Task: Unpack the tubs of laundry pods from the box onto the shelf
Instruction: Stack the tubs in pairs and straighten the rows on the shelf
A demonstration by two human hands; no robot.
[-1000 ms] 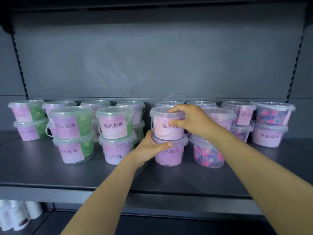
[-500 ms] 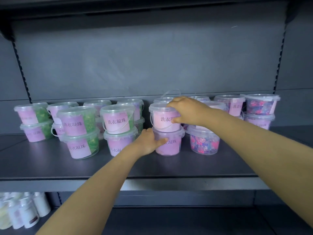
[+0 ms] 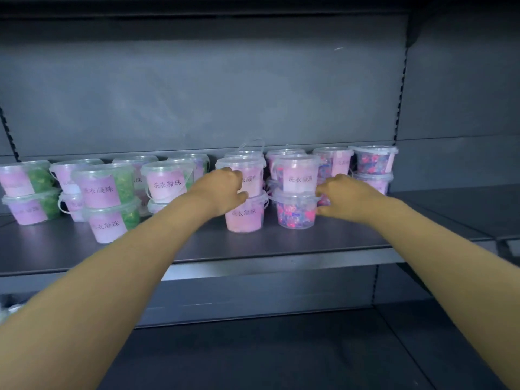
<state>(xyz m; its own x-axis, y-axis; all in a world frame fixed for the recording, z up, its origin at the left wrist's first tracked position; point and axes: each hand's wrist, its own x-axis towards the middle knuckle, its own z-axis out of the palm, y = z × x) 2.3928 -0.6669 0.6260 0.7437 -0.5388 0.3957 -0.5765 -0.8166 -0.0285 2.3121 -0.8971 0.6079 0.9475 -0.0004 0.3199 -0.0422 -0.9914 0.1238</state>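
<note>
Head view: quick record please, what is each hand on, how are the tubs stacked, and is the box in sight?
left hand: curled round the pink stack, where its two tubs meet
right hand: curled round the right side of the mixed-colour stack
stacking: two high, upright, on the shelf
green tubs: far left, untouched
box: not in view

A dark grey back panel (image 3: pixel 197 94) rises behind, with a slotted upright (image 3: pixel 401 94) along its right edge. A lower shelf (image 3: pixel 281 356) lies beneath. A neighbouring bay (image 3: pixel 464 80) stands to the right. Something pale and blurred (image 3: pixel 8 311) sits at the lower left.
</note>
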